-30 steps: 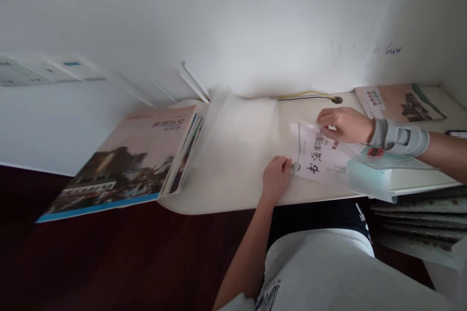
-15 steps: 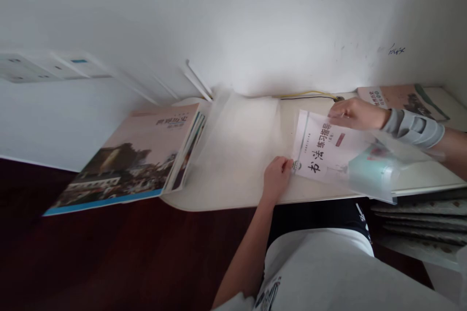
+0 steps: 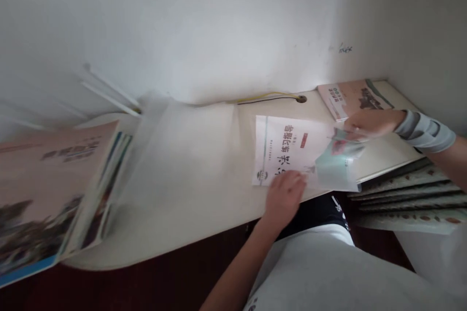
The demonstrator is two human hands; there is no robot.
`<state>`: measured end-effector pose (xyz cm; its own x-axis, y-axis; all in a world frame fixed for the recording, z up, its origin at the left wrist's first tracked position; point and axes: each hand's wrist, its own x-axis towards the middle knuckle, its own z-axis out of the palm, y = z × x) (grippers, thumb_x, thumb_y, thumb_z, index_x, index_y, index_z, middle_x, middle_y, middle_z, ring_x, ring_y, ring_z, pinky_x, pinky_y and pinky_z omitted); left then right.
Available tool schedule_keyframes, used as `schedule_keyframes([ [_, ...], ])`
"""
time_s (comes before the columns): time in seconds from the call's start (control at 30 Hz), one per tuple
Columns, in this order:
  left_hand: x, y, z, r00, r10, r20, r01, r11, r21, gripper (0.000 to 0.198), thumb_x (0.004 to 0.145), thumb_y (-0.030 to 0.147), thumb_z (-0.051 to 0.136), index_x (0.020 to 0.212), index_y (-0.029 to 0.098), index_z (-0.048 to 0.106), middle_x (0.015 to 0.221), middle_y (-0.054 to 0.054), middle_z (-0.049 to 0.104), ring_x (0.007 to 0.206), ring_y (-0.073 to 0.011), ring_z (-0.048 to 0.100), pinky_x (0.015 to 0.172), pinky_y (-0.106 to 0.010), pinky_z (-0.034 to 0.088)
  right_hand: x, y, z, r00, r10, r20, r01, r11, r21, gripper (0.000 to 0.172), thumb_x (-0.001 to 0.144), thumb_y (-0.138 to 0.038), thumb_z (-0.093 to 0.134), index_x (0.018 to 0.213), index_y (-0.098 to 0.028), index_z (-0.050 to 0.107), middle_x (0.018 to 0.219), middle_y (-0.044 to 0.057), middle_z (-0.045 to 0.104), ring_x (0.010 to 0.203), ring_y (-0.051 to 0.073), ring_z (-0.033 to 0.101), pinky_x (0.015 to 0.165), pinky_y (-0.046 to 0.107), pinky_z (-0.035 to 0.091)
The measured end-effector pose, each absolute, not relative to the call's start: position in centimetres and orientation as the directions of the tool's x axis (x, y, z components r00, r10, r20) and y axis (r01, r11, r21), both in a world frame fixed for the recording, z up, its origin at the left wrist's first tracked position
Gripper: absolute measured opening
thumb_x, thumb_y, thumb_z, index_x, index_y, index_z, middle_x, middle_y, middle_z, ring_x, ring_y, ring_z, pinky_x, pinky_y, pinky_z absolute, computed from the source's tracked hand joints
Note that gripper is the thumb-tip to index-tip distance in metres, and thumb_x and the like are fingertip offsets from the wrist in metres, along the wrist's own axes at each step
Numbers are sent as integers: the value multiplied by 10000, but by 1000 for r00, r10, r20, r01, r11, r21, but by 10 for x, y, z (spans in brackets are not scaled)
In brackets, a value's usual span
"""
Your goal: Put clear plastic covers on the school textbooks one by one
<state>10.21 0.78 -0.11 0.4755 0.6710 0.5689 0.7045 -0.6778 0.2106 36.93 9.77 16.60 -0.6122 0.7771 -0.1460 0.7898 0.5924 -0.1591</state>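
Grey brace (image 3: 425, 131) (banded with straps) wraps the right wrist; pale printed garment (image 3: 321, 272).

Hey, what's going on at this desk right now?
A person sits at a white desk with a white booklet lying flat on it. Their left hand rests on the booklet's near edge. Their right hand, above a grey wrist brace, is at the top of a clear plastic cover overlapping the booklet's right side; blur hides whether it grips. A stack of books lies at the left.
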Motion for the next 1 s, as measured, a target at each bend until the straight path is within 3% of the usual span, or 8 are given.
schedule_keyframes([
  [0.1, 150, -6, -2, 758, 433, 487, 439, -892, 109, 220, 893, 165, 441, 1053, 214, 583, 1024, -64, 638, 1008, -176, 555, 876, -324, 403, 361, 103, 168, -651, 661, -372, 753, 623, -211, 375, 860, -273, 518, 504, -184, 440, 454, -67, 380, 459, 61, 303, 484, 246, 237],
  [0.17, 174, -10, -2, 810, 383, 444, 387, -918, 86, 220, 904, 172, 419, 1064, 188, 569, 1036, -76, 630, 993, -181, 552, 862, -329, 402, 356, 107, 172, -668, 647, -369, 741, 626, -244, 361, 875, -229, 484, 521, -182, 435, 482, -71, 381, 496, 62, 306, 510, 240, 248],
  [0.37, 217, -7, 10, 881, 326, 344, 350, -937, -8, 301, 908, 151, 359, 1171, 175, 503, 850, -70, 600, 765, -180, 552, 649, -326, 379, 358, 113, 179, -685, 640, -347, 727, 633, -268, 342, 880, -165, 432, 538, -169, 421, 516, -91, 286, 526, 47, 253, 541, 230, 228],
  [0.47, 235, 0, 17, 917, 297, 266, 323, -945, -57, 241, 875, 118, 399, 1053, 131, 562, 809, -87, 574, 760, -194, 548, 601, -325, 352, 361, 117, 178, -674, 643, -364, 737, 618, -273, 339, 889, -197, 409, 554, -156, 438, 522, -88, 298, 528, 43, 260, 539, 223, 224],
  [0.57, 246, 7, 23, 953, 240, 185, 261, -961, -94, 176, 856, 100, 420, 859, 117, 595, 777, -98, 562, 770, -202, 552, 590, -319, 343, 362, 124, 176, -633, 631, -449, 769, 577, -273, 320, 880, -222, 446, 567, -156, 447, 502, -81, 365, 509, 50, 305, 526, 221, 244],
  [0.77, 249, 15, 23, 986, 112, 122, 122, -990, -75, 188, 852, 92, 429, 774, 125, 596, 760, -96, 578, 765, -196, 568, 587, -305, 354, 357, 129, 181, -634, 622, -459, 769, 570, -290, 351, 851, -207, 494, 515, -165, 402, 450, -87, 311, 470, 52, 278, 504, 223, 235],
  [0.9, 251, 15, 20, 992, 92, 85, 95, -995, -32, 169, 856, 123, 450, 772, 138, 596, 780, -85, 597, 778, -186, 581, 605, -292, 380, 348, 129, 186, -652, 629, -423, 756, 583, -298, 307, 842, -179, 514, 545, -148, 445, 477, -90, 335, 495, 45, 302, 526, 201, 254],
  [1.0, 245, 15, 29, 980, 124, 153, 131, -991, -36, 177, 877, 136, 420, 915, 149, 592, 805, -66, 607, 777, -179, 587, 620, -293, 401, 352, 134, 185, -647, 651, -397, 760, 594, -264, 259, 839, -175, 508, 584, -132, 523, 493, -80, 424, 487, 43, 335, 527, 197, 266],
])
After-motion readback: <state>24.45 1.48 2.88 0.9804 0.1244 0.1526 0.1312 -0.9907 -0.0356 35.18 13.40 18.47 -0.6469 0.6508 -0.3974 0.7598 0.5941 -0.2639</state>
